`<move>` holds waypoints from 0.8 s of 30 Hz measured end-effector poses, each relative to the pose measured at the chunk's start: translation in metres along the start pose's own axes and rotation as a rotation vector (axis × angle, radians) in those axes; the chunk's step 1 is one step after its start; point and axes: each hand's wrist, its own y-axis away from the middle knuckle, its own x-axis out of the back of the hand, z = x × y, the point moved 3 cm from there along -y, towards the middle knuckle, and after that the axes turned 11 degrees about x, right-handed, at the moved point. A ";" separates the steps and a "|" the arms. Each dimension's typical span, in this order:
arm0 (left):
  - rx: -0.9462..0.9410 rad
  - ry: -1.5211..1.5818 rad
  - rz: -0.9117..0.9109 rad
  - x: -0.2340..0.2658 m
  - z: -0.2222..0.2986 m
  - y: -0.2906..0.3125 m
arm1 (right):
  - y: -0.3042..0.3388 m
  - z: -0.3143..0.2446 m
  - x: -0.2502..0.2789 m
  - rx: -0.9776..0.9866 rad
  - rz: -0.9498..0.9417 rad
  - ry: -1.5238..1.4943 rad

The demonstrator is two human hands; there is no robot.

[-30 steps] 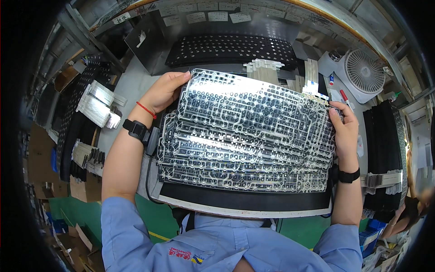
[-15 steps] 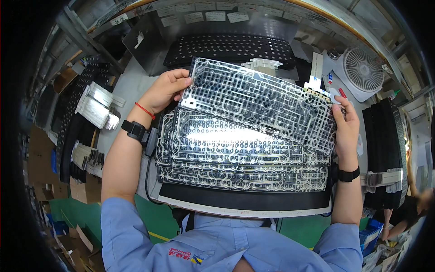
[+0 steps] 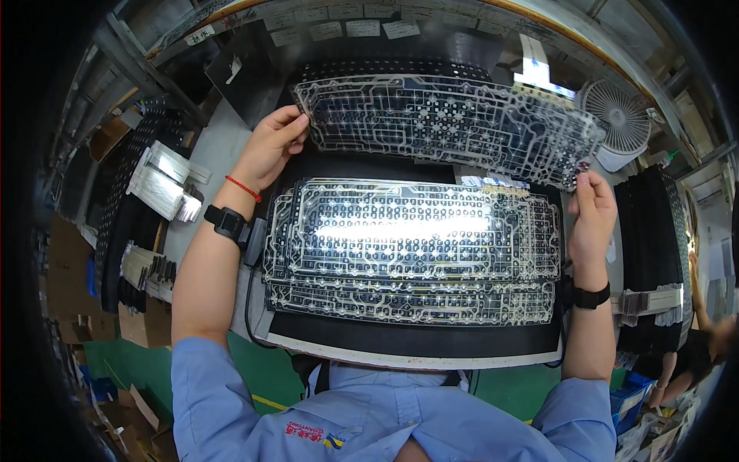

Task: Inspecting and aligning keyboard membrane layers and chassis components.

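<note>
A clear keyboard membrane with silvery printed traces is held up between my two hands, bowed slightly and slanting down to the right. My left hand pinches its left end between thumb and fingers. Near its lower right corner, my right hand grips it with the thumb on the near side. A pale ribbon tail sticks up from its far right edge. Below and nearer to me, a stack of similar membranes lies overlapping on a black work surface, with bright glare across the top sheet.
A white fan stands at the far right, partly behind the held membrane. Stacks of black perforated panels flank the table on the right and left. Bundled pale strips lie at left. Another person's arm shows at far right.
The held membrane has moved up and away from me, apart from the stack, showing more of the top sheet. It bends more now. My right hand has shifted to its lower right corner.
</note>
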 end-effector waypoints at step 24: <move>0.152 -0.119 0.081 -0.012 0.001 0.002 | -0.003 0.000 -0.002 -0.052 -0.053 -0.113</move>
